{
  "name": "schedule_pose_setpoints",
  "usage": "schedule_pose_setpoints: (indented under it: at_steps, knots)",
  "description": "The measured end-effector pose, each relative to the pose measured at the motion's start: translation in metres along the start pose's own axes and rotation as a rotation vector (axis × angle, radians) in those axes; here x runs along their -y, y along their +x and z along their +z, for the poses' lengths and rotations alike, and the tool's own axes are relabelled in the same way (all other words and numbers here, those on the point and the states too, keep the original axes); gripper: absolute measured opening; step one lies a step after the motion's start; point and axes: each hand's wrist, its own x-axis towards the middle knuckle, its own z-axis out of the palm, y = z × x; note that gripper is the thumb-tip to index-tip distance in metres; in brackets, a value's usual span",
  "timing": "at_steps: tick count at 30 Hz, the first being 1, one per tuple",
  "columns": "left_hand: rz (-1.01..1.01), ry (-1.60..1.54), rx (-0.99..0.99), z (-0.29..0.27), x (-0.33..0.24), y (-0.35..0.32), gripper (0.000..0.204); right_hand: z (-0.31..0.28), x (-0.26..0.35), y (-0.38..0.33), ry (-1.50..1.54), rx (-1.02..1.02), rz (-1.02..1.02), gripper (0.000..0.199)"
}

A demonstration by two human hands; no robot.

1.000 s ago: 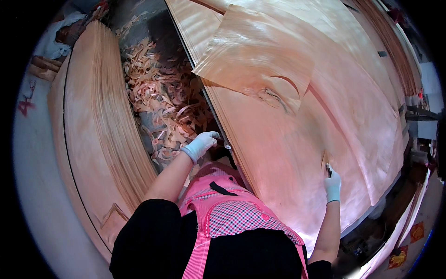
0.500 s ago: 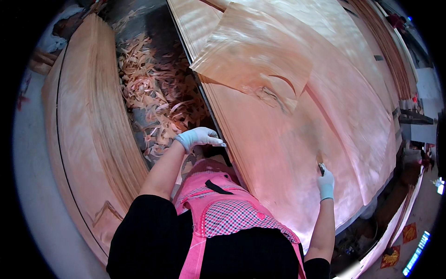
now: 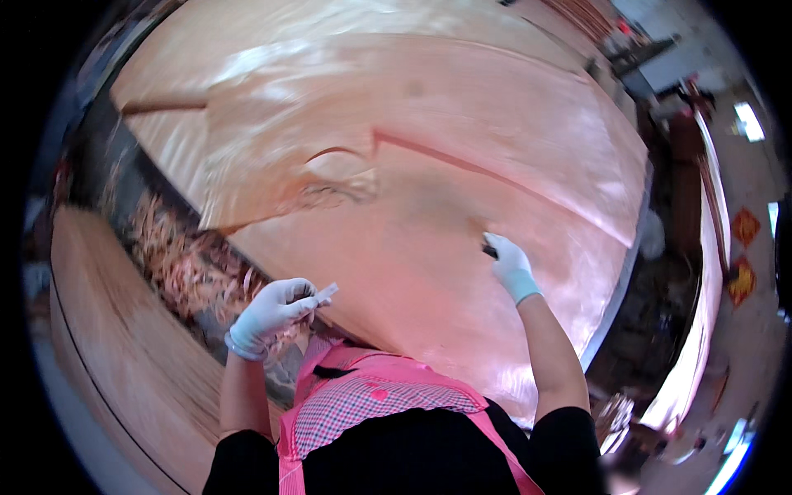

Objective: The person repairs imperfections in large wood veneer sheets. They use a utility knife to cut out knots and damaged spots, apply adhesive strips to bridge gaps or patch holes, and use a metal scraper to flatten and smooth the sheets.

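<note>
White gloves cover both my hands. My left hand (image 3: pixel 276 313) is closed in a pinch at the near left edge of the veneer stack, with a small whitish strip (image 3: pixel 327 294) jutting from its fingertips. Over the top veneer sheet (image 3: pixel 396 280), my right hand (image 3: pixel 509 262) grips a small black-handled tool (image 3: pixel 490 247); its kind is blurred. Beyond the hands lies a loose piece of veneer (image 3: pixel 272 140) with a ragged knot and a curved split, overlapping the sheet beneath.
Another veneer stack (image 3: pixel 103 305) stands at the left. Curled veneer scraps (image 3: pixel 186 264) cover the floor between the stacks. To the right are a pale upright sheet (image 3: pixel 701 346) and a wall with red-and-gold decorations (image 3: pixel 742 276).
My view has turned, so the stack appears further left. My left hand has come up with the whitish strip in its fingers. The right hand still holds the black-handled tool over the sheet.
</note>
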Motion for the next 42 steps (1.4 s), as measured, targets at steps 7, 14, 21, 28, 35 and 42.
schedule_pose_setpoints:
  at_steps: [7,14,21,28,35,42]
  knots:
    - [-0.012,0.215,0.017,0.122,-0.076,0.108,0.022,0.001,0.023,-0.003,-0.371,0.127,0.031,0.062]
    - [-0.081,0.223,0.028,0.182,-0.033,0.255,0.022,0.013,0.017,-0.013,-0.362,0.008,-0.023,0.054]
    - [-0.138,0.297,-0.026,0.208,-0.016,0.310,0.019,0.010,0.015,-0.015,-0.265,-0.005,-0.018,0.053]
    - [-0.291,0.308,-0.132,0.214,-0.021,0.321,0.025,-0.003,0.012,-0.013,-0.179,0.033,-0.011,0.062]
    - [-0.239,0.370,-0.102,0.211,-0.024,0.323,0.024,-0.028,0.018,0.017,-0.457,0.254,-0.122,0.074]
    - [-0.211,0.414,0.174,0.155,-0.014,0.301,0.027,-0.007,0.018,0.026,-0.498,0.258,-0.115,0.070]
